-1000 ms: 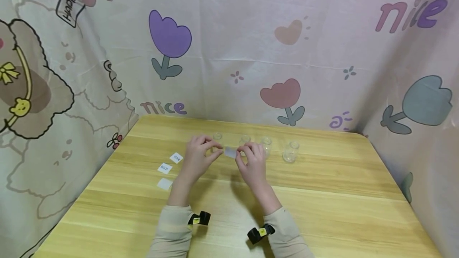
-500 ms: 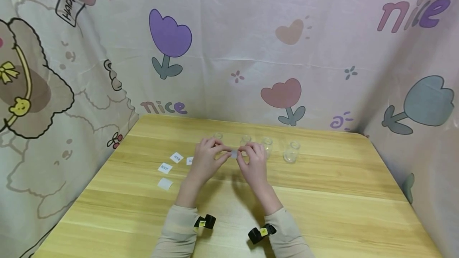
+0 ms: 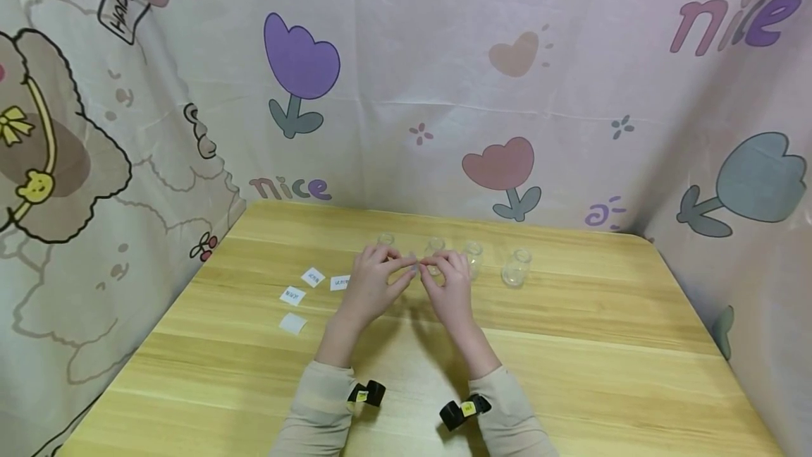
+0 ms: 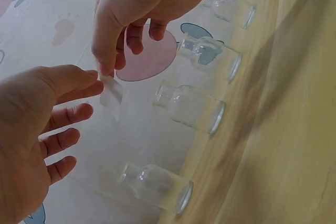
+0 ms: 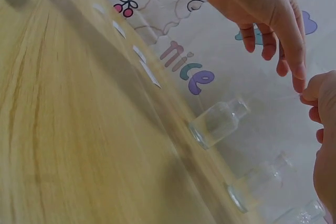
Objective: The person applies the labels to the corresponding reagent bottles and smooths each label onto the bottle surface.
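A small translucent sheet [image 4: 111, 97] hangs from the meeting fingertips of both hands, above the table. In the left wrist view, my right hand [image 4: 149, 3] pinches its upper edge between thumb and forefinger, the other fingers loosely bent. My left hand [image 3: 373, 279] has its thumb and forefinger together at the sheet's edge beside the right fingertips. Mostly hidden behind the fingers in the head view, the sheet appears edge-on from the right wrist. Behind the hands stand several clear glass bottles, one [image 3: 517, 269] to the right of my right hand [image 3: 447, 279].
Left of the hands lie a white label with print [image 3: 340, 283], two more printed labels [image 3: 313, 277] [image 3: 292, 295] and a blank white square [image 3: 292, 324]. The wooden table [image 3: 590, 372] ends at a patterned cloth backdrop [image 3: 393, 48].
My left hand has moved right, bringing its fingertips up to the right hand's. The sheet has turned nearly out of sight, and a printed label is uncovered at left.
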`<state>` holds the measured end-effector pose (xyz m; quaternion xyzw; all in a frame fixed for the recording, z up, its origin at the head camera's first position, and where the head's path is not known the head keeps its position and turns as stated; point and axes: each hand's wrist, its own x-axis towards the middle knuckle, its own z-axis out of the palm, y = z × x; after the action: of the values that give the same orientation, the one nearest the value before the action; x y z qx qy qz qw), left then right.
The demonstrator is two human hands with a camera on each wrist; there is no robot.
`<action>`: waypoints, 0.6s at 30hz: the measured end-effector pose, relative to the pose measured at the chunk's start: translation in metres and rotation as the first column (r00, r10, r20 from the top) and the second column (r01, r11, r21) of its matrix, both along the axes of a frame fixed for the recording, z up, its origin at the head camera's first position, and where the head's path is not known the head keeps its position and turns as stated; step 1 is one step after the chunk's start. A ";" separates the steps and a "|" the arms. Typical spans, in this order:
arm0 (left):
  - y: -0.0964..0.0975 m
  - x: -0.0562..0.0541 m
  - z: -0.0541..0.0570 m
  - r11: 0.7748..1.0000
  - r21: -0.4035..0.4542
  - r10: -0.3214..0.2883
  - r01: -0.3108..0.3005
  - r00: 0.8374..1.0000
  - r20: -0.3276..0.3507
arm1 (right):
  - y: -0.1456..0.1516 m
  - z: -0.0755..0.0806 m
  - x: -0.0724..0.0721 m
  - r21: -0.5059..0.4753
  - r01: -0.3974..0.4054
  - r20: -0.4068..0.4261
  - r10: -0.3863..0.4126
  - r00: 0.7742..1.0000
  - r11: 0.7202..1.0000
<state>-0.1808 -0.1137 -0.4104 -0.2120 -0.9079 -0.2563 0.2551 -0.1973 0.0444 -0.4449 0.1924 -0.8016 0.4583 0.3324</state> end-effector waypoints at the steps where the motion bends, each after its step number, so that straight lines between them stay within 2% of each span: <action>1: 0.000 0.000 0.000 1.000 0.004 -0.001 0.001 1.000 0.000 | 0.000 0.000 0.000 -0.006 -0.005 0.004 0.005 1.000 1.000; 8: -0.001 -0.003 -0.004 0.998 0.052 -0.025 0.024 1.000 0.013 | 0.001 0.001 0.000 -0.036 -0.042 0.026 0.043 0.999 0.998; 12: -0.003 -0.006 -0.006 0.991 0.124 -0.046 0.040 0.998 0.049 | 0.002 0.000 -0.001 -0.028 -0.050 0.021 0.051 0.998 0.998; 15: -0.005 -0.007 -0.007 0.965 0.256 -0.086 0.049 0.987 0.135 | 0.002 -0.001 -0.001 -0.023 -0.055 0.026 0.056 0.998 0.998; 18: -0.008 -0.008 -0.005 0.911 0.411 -0.138 0.028 0.960 0.242 | 0.002 -0.001 -0.001 -0.027 -0.050 0.055 0.052 0.997 0.998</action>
<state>-0.1883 -0.1221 -0.4157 -0.1571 -0.8513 -0.4750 0.1581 -0.1984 0.0465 -0.4462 0.1957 -0.7994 0.4821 0.3004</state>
